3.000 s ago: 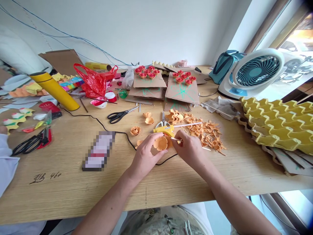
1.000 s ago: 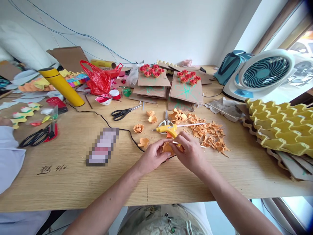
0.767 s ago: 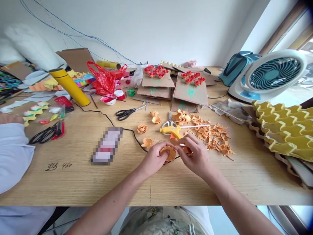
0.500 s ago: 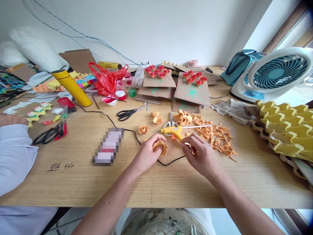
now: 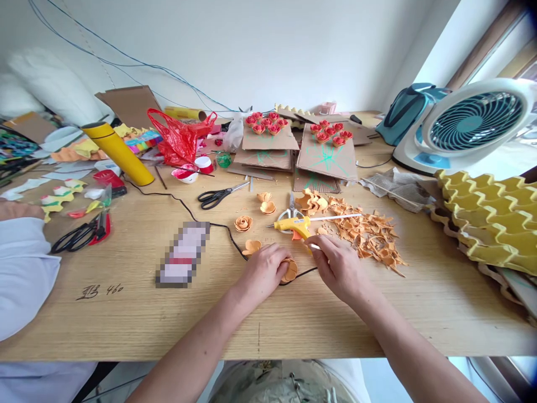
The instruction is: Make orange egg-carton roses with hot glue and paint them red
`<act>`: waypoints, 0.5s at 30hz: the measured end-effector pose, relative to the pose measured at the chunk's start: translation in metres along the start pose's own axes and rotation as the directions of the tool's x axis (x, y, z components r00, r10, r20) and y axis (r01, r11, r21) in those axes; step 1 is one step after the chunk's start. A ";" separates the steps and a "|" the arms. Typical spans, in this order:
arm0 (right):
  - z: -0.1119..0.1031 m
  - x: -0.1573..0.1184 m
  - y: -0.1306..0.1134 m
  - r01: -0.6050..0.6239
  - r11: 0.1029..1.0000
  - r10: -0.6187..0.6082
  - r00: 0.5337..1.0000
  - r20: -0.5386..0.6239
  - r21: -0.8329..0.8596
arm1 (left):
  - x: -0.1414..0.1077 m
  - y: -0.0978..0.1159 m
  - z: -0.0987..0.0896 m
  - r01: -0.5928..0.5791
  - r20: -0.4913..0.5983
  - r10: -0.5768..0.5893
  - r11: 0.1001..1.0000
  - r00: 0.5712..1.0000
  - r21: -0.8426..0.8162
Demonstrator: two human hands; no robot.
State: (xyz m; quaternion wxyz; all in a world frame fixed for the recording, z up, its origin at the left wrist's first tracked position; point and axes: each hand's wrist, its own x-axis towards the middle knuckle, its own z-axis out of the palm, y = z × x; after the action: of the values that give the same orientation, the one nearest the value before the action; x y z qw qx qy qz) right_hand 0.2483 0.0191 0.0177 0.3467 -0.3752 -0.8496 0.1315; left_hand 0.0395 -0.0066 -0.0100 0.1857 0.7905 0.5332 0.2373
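An orange paper flower (image 5: 289,270) is pinched at its left side by my left hand (image 5: 263,270), low over the table. My right hand (image 5: 339,263) is closed on the handle of a yellow glue gun (image 5: 297,225), whose nozzle points left and whose white glue stick juts out to the right. White-handled scissors (image 5: 290,211) lie partly behind the gun. Just beyond my left hand sits a loose petal piece (image 5: 251,247), and farther back are a rolled orange flower (image 5: 243,223) and an open one (image 5: 267,207).
Orange scraps (image 5: 373,235) spread right of the gun. Black scissors (image 5: 220,196) lie behind the flowers. Red flowers stand on cardboard (image 5: 329,159) at the back. Yellow egg trays (image 5: 486,224) and a fan (image 5: 474,126) are at right. Another person's sleeve (image 5: 25,274) rests at left.
My left hand has turned palm-down and moved slightly down with the flower, whose petalled side now shows differently. The petal piece beyond it has come into view. My right hand stays on the gun.
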 end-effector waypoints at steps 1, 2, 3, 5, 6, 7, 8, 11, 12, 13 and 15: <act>0.000 0.000 0.000 -0.002 1.000 0.002 1.000 0.007 -0.011 | 0.001 0.000 0.000 0.013 -0.007 -0.013 1.000 1.000 0.013; 0.001 -0.001 0.000 -0.002 1.000 0.002 1.000 0.011 -0.021 | 0.002 -0.001 -0.001 0.026 -0.016 -0.026 0.999 1.000 0.021; 0.001 -0.001 0.001 -0.001 1.000 0.001 1.000 0.011 -0.030 | 0.003 -0.001 -0.002 0.038 -0.031 -0.037 0.999 0.999 0.025; 0.003 -0.002 0.002 0.000 0.999 0.001 1.000 0.008 -0.053 | 0.004 -0.001 -0.004 0.052 -0.079 -0.049 0.998 0.996 0.033; 0.004 -0.002 0.003 -0.001 0.998 0.001 1.000 0.003 -0.061 | 0.004 -0.001 -0.006 0.051 -0.112 -0.047 0.998 0.993 0.036; 0.004 -0.001 0.003 -0.002 0.998 0.002 1.000 -0.005 -0.062 | 0.004 -0.002 -0.007 0.048 -0.148 -0.042 0.998 0.988 0.036; 0.003 0.000 0.003 -0.005 0.999 0.004 1.000 -0.017 -0.054 | 0.004 -0.003 -0.009 0.041 -0.184 -0.034 0.999 0.982 0.036; -0.007 0.003 -0.001 -0.030 0.999 0.033 0.994 -0.103 0.031 | 0.003 -0.010 -0.017 0.020 -0.292 -0.017 1.000 0.956 0.006; -0.014 0.002 -0.004 -0.044 0.996 0.054 0.988 -0.142 0.074 | 0.003 -0.012 -0.020 0.021 -0.327 -0.026 1.000 0.945 -0.019; -0.024 0.000 -0.009 -0.062 0.991 0.085 0.978 -0.193 0.121 | 0.002 -0.015 -0.023 0.031 -0.362 -0.048 0.998 0.931 -0.054; -0.049 -0.016 -0.021 -0.097 0.974 0.148 0.956 -0.254 0.203 | 0.002 -0.018 -0.029 0.086 -0.427 -0.130 0.989 0.895 -0.122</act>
State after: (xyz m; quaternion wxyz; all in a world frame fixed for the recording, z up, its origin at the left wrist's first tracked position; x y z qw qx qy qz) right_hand 0.2782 -0.0082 0.0553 0.4834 -0.4069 -0.7537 0.1807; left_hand 0.0098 0.0027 0.0044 0.1145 0.6765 0.5917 0.4232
